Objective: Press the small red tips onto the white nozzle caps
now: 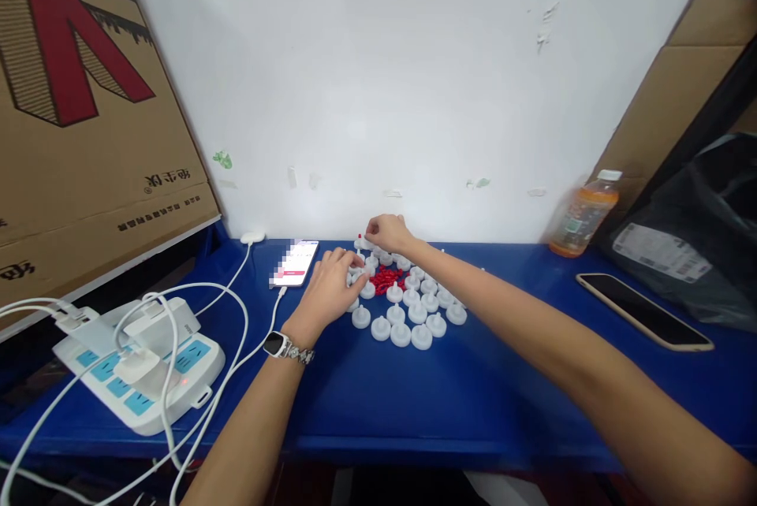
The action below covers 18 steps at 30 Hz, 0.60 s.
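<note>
Many white round plastic caps with thin nozzle tips [400, 334] stand on the blue table, grouped around a small pile of red pieces [387, 280]. At the left edge of the group, my left hand [332, 283] reaches over some caps with its fingers bent and thumb apart. White caps show between thumb and fingers. My right hand [387, 234] is at the back of the group by the wall, thumb and fingertips pinched together. Beside those fingertips is a white cap with a red tip [359, 238]. What the pinch holds is too small to make out.
Left of the group lies a lit phone [296, 263] on a charging cable. A white power strip [142, 380] with looping cables fills the left side. On the right are an orange drink bottle [585, 214], another phone [644, 311] and a dark plastic bag [698, 230].
</note>
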Tool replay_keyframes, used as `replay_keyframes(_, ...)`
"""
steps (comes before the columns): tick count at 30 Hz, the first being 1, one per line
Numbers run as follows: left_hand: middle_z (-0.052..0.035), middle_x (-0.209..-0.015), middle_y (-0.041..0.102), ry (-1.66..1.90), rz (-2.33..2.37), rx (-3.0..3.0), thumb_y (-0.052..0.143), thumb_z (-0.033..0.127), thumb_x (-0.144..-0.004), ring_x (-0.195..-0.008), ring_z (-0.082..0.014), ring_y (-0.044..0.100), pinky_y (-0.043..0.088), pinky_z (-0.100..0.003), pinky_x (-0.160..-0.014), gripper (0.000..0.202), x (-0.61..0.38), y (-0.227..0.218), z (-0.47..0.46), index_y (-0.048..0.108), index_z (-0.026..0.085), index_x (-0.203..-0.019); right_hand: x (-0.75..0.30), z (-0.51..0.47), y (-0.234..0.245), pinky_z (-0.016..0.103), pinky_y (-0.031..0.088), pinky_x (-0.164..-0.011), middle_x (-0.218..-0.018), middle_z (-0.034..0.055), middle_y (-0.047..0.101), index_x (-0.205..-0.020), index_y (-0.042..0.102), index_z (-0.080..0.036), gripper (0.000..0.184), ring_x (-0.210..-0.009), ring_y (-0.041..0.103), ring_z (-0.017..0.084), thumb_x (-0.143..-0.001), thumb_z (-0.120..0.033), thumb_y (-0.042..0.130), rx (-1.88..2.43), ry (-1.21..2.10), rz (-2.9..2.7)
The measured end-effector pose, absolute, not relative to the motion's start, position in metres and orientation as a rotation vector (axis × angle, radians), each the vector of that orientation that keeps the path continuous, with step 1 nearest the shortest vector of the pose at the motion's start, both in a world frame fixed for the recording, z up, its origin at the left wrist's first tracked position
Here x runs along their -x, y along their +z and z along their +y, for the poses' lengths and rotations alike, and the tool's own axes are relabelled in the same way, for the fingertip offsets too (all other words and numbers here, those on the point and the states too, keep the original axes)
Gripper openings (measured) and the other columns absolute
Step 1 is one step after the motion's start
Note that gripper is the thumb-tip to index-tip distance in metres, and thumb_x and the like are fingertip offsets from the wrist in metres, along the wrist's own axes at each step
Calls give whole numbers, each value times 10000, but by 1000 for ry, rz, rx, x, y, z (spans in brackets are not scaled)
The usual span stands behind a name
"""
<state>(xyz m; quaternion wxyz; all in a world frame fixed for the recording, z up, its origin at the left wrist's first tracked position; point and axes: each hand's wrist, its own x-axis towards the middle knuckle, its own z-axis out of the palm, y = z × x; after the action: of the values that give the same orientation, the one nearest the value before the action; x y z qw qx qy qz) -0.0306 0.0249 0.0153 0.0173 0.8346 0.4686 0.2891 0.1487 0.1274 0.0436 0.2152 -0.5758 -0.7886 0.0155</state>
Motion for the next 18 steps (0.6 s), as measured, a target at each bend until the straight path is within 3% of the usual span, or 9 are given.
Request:
replay_keyframes(3, -103, -1214, 592, 1086, 1435, -2590, 572, 444, -922, -1137, -294, 530, 435, -451, -964, 361, 29, 16, 25, 550, 213, -1199, -159, 97, 52, 383, 341, -960, -887, 25, 758, -867, 732, -203, 144, -897, 644, 193, -859, -280, 611, 1441, 88, -2050)
replay_keyframes(7, -101, -1352, 552, 1087, 1334, -2592, 584, 452, -922, -1240, -302, 483, 410, -453, -1007, 498, 24, 18, 19, 462, 235, -1354, -167, 48, 51, 299, 418, -817, -828, 13, 741, -848, 729, -202, 128, -812, 627, 165, -845, -300, 647, 1219, 366, -1973)
replay_keyframes(11, -76, -1221, 638, 883, 1270, -2593, 442, 422, -1001, -1142, -275, 547, 409, -455, -969, 340, 21, 16, 18, 537, 241, -1272, -173, 21, 38, 276, 427, -755, -833, 21, 729, -875, 715, -191, 208, -800, 619, 158, -892, -363, 597, 1171, 524, -1897)
replay_keyframes(14, -80, -1198, 640, 867, 1292, -2577, 409, 431, -1011, -1140, -274, 544, 407, -454, -976, 339, 21, 12, 21, 556, 226, -1238, -183, 19, 26, 323, 389, -826, -831, 20, 715, -951, 707, -204, 220, -838, 605, 181, -863, -393, 640, 1266, 354, -1971)
replay_keyframes(18, -83, -1186, 639, 860, 1324, -2559, 429, 443, -995, -1128, -280, 538, 416, -450, -962, 330, 22, 9, 24, 565, 225, -1202, -199, 17, 23, 388, 298, -898, -876, 26, 704, -778, 696, -215, 61, -944, 573, 228, -793, -259, 656, 1367, 165, -2257)
